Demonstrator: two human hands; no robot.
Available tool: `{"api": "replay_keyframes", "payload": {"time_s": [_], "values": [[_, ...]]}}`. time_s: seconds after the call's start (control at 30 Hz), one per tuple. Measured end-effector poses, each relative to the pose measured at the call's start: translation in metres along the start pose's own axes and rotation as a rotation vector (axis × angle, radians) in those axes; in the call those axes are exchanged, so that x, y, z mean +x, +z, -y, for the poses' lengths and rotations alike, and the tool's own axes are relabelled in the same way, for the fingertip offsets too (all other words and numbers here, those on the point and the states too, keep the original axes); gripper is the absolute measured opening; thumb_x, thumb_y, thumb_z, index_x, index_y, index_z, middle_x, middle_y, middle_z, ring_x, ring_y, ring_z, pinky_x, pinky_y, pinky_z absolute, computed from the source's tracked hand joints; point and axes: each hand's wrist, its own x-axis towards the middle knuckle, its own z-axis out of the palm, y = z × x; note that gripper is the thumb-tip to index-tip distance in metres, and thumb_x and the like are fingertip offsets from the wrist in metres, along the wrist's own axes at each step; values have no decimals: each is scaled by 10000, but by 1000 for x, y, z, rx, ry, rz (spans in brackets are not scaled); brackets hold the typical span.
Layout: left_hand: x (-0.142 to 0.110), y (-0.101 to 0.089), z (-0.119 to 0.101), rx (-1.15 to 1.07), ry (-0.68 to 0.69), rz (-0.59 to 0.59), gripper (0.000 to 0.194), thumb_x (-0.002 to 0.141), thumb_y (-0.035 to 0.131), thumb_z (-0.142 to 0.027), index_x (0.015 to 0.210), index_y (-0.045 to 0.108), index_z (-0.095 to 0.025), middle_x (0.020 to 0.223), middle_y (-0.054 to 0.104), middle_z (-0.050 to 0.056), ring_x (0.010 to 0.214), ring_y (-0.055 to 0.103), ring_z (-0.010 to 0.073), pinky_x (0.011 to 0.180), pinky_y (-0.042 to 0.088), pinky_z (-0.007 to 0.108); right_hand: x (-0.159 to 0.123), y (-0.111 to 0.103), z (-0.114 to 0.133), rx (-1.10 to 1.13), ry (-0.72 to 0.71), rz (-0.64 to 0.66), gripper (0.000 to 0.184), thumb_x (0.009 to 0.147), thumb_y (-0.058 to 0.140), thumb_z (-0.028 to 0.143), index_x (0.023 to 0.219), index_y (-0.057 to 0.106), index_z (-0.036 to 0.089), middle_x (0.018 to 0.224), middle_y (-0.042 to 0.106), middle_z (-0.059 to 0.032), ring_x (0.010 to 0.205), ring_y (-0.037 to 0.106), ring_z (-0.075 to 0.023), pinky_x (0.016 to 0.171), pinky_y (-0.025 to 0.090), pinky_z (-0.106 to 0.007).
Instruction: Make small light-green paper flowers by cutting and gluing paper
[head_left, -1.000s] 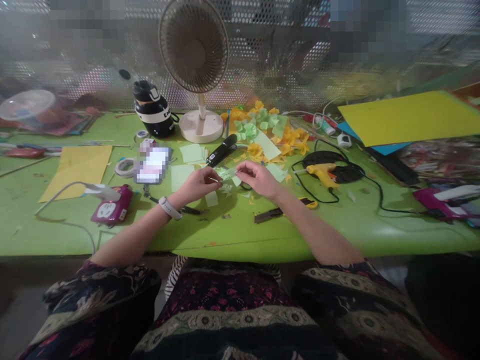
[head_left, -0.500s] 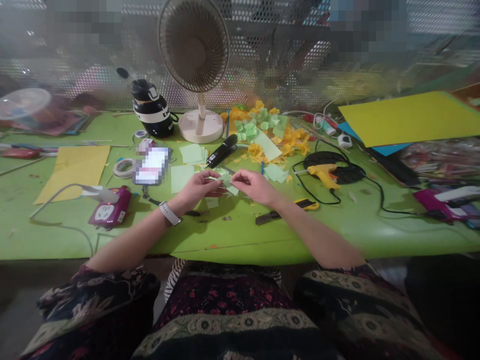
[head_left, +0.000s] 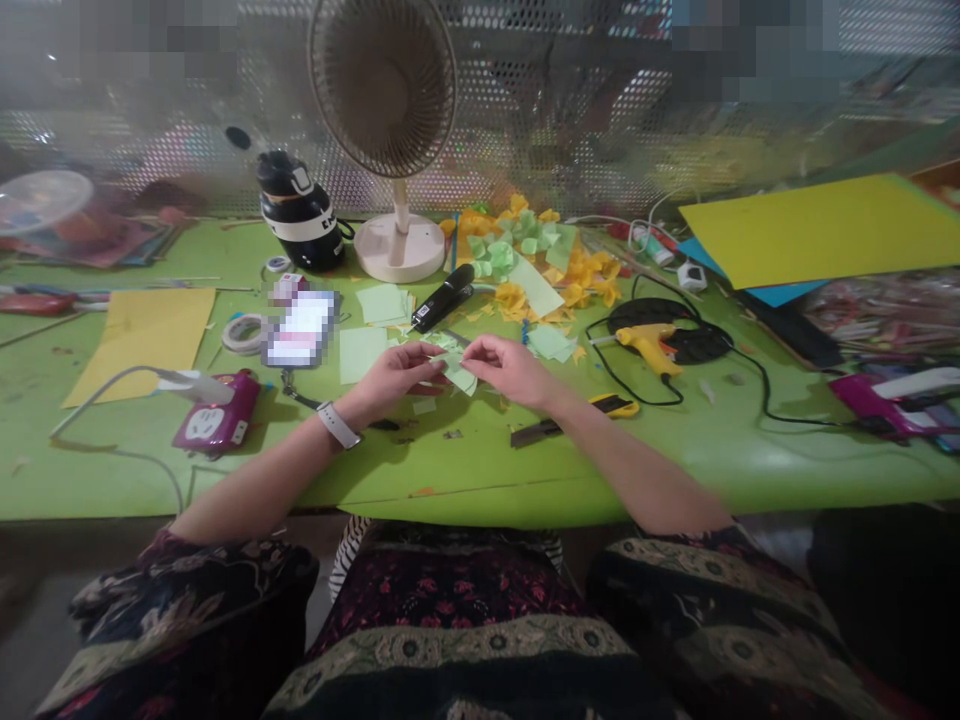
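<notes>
Between my hands is a small piece of light green paper. My left hand, with a white watch strap at its wrist, pinches the paper's left side. On the right, my right hand has thumb and forefinger closed at the paper's upper right edge. Just behind them lie green scraps and a black stapler. Square green sheets rest left of my hands, and more green pieces lie to the right. A yellow-handled cutter lies by my right forearm.
A fan and a black bottle stand at the back. Orange paper flowers are heaped beyond the stapler. A yellow glue gun with its cable lies right; a purple power strip, tape roll and phone lie left.
My hands hold nearly the same position around the green paper, whose visible part has tilted slightly. The whole view has shifted a little.
</notes>
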Motion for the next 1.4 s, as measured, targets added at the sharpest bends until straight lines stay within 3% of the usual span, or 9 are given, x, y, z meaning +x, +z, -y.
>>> {"api": "replay_keyframes", "payload": {"time_s": [0.4, 0.63, 0.77, 0.87, 1.1, 1.23, 1.4], "values": [[-2, 5, -4, -33, -20, -42, 254, 805, 796, -233, 938, 599, -145, 837, 738, 32, 800, 774, 192, 687, 628, 269, 5, -12, -2, 117, 42, 56, 98, 856, 667, 263, 857, 617, 178, 793, 657, -14, 713, 609, -131, 740, 537, -316], [-3, 3, -2, -36, -31, -68, 262, 830, 763, -238, 993, 575, -159, 868, 740, 36, 812, 772, 193, 660, 628, 266, 4, -25, 0, 125, 48, -71, 92, 836, 708, 229, 839, 630, 180, 805, 670, -29, 714, 618, -139, 729, 539, -326], [-2, 2, -2, -14, 1, -125, 308, 791, 788, -240, 1034, 616, -159, 828, 727, 22, 785, 755, 173, 653, 626, 271, 6, -32, -1, 162, 104, -57, 53, 856, 670, 174, 862, 618, 187, 762, 681, -23, 693, 650, -149, 757, 553, -353], [0, 2, -1, -19, 19, -152, 346, 751, 815, -234, 1036, 634, -154, 818, 729, 23, 780, 746, 168, 658, 624, 271, 7, -35, -4, 78, 106, -13, 70, 868, 649, 181, 935, 631, 188, 767, 689, -20, 701, 652, -152, 762, 550, -354], [0, 0, 0, -52, 19, -176, 341, 674, 855, -197, 919, 623, -148, 860, 746, 20, 775, 736, 151, 675, 627, 267, 7, -25, -10, -251, 55, 194, 151, 865, 626, 165, 995, 698, 187, 991, 745, -64, 818, 666, -179, 733, 497, -326], [0, -1, -1, -69, -4, -165, 359, 687, 863, -231, 893, 580, -156, 880, 746, 21, 812, 750, 164, 702, 629, 272, 8, -15, -14, -381, -46, 223, 94, 862, 643, 189, 910, 723, 201, 941, 752, -51, 760, 647, -177, 695, 449, -308], [1, -1, 0, -97, -16, -169, 404, 708, 849, -214, 957, 533, -175, 855, 743, 17, 839, 764, 193, 725, 631, 303, 10, -8, -22, -457, -126, 213, 108, 857, 656, 176, 882, 748, 227, 953, 756, -47, 865, 658, -204, 763, 447, -325]]}}
